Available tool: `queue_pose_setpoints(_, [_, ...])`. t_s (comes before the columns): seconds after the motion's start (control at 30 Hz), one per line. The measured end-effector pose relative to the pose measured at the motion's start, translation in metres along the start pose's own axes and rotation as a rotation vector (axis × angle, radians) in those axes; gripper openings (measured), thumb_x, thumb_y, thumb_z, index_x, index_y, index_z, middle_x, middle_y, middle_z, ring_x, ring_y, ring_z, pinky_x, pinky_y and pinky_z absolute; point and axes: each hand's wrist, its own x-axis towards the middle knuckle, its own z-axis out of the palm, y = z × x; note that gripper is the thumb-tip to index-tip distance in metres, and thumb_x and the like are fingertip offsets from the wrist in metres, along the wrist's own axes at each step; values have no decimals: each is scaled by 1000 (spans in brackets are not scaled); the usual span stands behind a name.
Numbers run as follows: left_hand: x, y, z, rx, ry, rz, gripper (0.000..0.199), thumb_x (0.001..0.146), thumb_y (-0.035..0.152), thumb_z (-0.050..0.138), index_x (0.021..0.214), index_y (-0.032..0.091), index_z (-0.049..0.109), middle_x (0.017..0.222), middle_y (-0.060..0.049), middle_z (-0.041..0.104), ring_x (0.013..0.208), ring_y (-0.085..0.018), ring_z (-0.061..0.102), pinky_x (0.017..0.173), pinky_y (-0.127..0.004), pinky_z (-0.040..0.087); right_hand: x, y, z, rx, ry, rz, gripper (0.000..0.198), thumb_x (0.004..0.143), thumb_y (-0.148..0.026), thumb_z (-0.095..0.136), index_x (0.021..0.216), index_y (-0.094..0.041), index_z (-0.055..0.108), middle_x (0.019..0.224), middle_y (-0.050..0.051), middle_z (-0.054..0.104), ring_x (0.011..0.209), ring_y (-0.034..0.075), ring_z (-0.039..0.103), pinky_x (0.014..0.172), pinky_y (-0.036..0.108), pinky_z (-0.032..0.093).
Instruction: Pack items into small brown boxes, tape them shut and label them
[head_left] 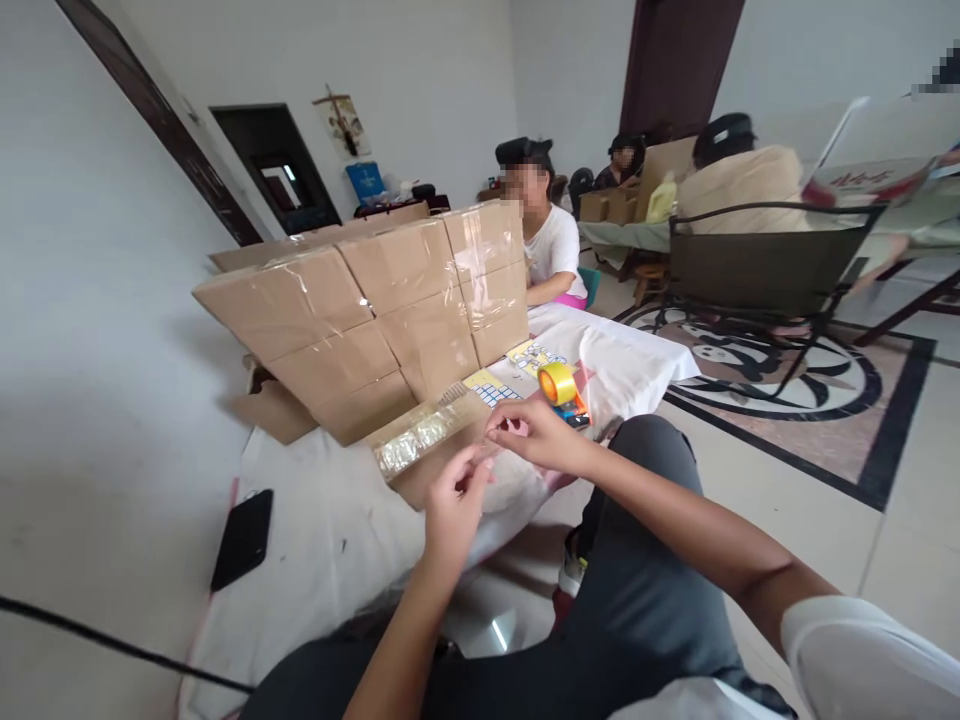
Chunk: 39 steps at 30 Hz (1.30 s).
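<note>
Both hands are raised over the near edge of a low cardboard box (439, 465) with clear tape along its top. Thumb and fingers of my left hand (455, 490) come together in a pinch by the box's near side. Just beyond it to the right, my right hand (536, 432) also pinches, fingers curled. Anything thin between the fingertips is too small to make out. A tape dispenser (560, 390) with a yellow roll and an orange and blue body stands past my right hand.
Behind the low box rises a wall of taped cardboard boxes (382, 310). A black phone (242, 540) lies on the white tablecloth (315, 510) at left. Across the table sits a person in a white shirt (553, 245). Behind, a dark chair (772, 265) stands near other people.
</note>
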Motion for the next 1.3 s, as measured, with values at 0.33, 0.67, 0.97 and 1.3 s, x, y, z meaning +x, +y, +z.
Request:
queue_pose_setpoints(0.33, [4, 19, -27, 101, 38, -48, 78, 93, 54, 53, 155, 15, 26, 80, -4, 77, 85, -23, 73, 83, -39, 56, 27, -6, 1, -106, -43, 0, 14, 92, -24, 56, 82, -17, 65, 79, 2, 67, 75, 16, 60, 71, 27, 44])
queue_pose_setpoints(0.67, [41, -34, -65, 964, 70, 191, 60, 94, 39, 52, 149, 21, 39, 143, -16, 59, 142, -34, 43, 118, -64, 23, 80, -11, -10, -170, -167, -41, 16, 91, -30, 60, 84, -17, 67, 113, 5, 62, 113, 21, 59, 106, 40, 40])
queue_pose_setpoints(0.97, [41, -39, -66, 987, 60, 181, 75, 94, 34, 54, 159, 22, 18, 149, -16, 53, 143, -34, 43, 117, -64, 25, 145, 54, 63, -404, -306, 292, 16, 91, -28, 61, 93, -17, 72, 116, 7, 63, 108, 21, 58, 98, 32, 43])
queue_pose_setpoints(1.3, [42, -46, -63, 1154, 15, 261, 47, 98, 36, 45, 143, 29, 54, 149, -17, 52, 141, -39, 44, 117, -63, 27, 147, 75, 86, -553, -282, 262, 11, 87, -26, 62, 87, -21, 72, 125, 8, 58, 120, 30, 45, 105, 48, 30])
